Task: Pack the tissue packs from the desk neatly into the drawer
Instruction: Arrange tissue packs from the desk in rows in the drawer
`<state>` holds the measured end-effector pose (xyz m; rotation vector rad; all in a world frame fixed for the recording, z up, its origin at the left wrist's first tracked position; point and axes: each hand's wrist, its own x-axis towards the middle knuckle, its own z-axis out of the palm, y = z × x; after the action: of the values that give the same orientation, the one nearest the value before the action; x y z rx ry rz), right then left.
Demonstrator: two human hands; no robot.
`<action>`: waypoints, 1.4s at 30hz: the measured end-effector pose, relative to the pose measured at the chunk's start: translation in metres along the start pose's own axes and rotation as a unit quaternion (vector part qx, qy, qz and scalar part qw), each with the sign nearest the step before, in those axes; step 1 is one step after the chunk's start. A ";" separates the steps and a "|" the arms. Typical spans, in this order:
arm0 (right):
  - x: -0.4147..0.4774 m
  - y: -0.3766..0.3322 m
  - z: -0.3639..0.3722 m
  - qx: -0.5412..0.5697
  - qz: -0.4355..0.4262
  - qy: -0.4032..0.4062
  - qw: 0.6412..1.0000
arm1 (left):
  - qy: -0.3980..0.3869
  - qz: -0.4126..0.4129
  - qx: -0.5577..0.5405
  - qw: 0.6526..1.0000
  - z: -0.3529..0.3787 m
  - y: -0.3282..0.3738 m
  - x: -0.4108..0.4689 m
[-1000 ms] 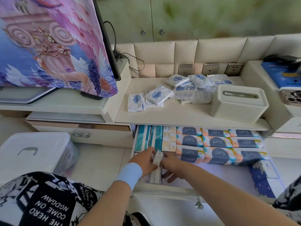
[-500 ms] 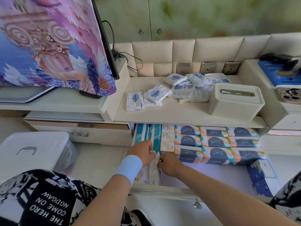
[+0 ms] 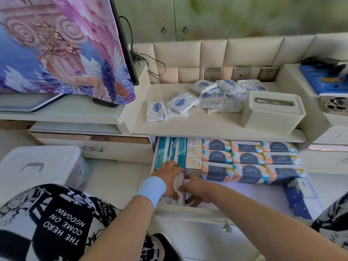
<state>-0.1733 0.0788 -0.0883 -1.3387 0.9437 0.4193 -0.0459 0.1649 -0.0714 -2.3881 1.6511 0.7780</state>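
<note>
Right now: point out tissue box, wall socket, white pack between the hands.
tissue box (image 3: 278, 112), head view, top face below slot
wall socket (image 3: 268, 73), head view, faceplate
white pack (image 3: 178, 183), head view, exposed wrapper

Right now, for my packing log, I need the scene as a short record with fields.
left hand: presses the white pack from its left side
right hand: pinches the white pack from the right
white pack: on edge, front left of drawer
drawer: open, rows of packs at its back
desk: loose packs lie beside a tissue box
</note>
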 end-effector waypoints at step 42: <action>0.122 -0.210 -0.132 -0.567 -0.163 0.360 0.722 | 0.226 -0.300 -0.322 0.869 -0.153 -0.112 0.173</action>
<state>0.0090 -0.1240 -0.0435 -2.9084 1.0501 0.1532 0.1528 0.0046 -0.0440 -3.4952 0.6404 0.7544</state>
